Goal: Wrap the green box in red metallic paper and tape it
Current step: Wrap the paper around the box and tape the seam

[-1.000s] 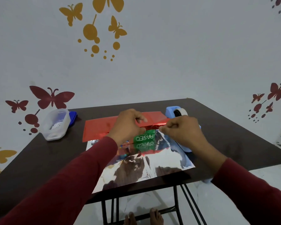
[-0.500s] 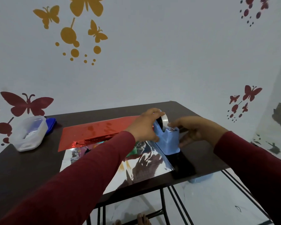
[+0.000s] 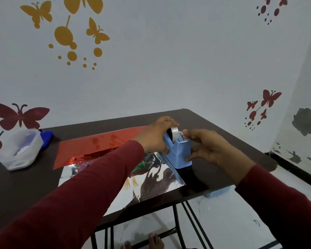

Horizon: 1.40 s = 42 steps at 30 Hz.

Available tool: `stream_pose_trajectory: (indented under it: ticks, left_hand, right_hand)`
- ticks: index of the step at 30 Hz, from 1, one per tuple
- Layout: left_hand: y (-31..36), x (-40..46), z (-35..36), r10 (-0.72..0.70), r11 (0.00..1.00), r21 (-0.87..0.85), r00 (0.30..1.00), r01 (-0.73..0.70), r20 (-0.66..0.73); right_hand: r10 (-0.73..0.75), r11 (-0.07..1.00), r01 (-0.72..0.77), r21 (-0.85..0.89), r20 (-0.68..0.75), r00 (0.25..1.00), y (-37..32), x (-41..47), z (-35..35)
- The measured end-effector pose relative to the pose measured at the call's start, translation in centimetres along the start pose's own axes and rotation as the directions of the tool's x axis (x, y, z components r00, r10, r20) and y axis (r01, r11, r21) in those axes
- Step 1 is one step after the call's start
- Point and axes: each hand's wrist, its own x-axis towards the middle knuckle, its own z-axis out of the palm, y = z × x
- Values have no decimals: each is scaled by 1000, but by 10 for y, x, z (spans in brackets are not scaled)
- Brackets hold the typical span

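Observation:
A blue tape dispenser (image 3: 180, 154) with a clear tape roll (image 3: 174, 132) stands on the dark table (image 3: 223, 141), at the right edge of the paper. My left hand (image 3: 156, 135) grips the dispenser and roll from the left. My right hand (image 3: 206, 146) pinches the tape end at the cutter, its lower fingers against the dispenser's right side. The red metallic paper (image 3: 101, 142) lies flat, its silver reverse (image 3: 156, 178) toward me. Only a sliver of the green box (image 3: 138, 168) shows beside my left sleeve.
A translucent plastic tub (image 3: 20, 150) and a blue lid (image 3: 46, 139) sit at the table's far left. The table's right edge and front edge are close to the dispenser. Bare feet (image 3: 151, 241) show under the table, by its metal legs.
Both hands left the paper folded over the green box and went right to the tape dispenser. My right hand now pinches the tape end; the view swung right.

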Motion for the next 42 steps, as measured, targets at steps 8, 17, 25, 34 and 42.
stream_pose_trajectory:
  ticks: [8,17,25,34,42]
  left_hand:
    - [8,-7,-2,7,999,34,999,-9,40]
    - [15,-13,-4,-24,995,96,996,16,87]
    - [19,-22,-10,-58,990,133,992,43,110]
    - [18,-57,-47,-32,996,82,985,47,-169]
    - [-41,-121,-78,-282,936,121,910,330,-303]
  right_hand:
    - [-52,999,52,2,-28,998,28,-11,-2]
    - [-185,951,179,-253,-3,983,28,-4,-9]
    - [-319,684,230,-692,0,948,30,-7,-15]
    - [-503,809,450,-378,-48,863,31,-44,-8]
    - [-504,819,506,-272,81,860,39,-50,46]
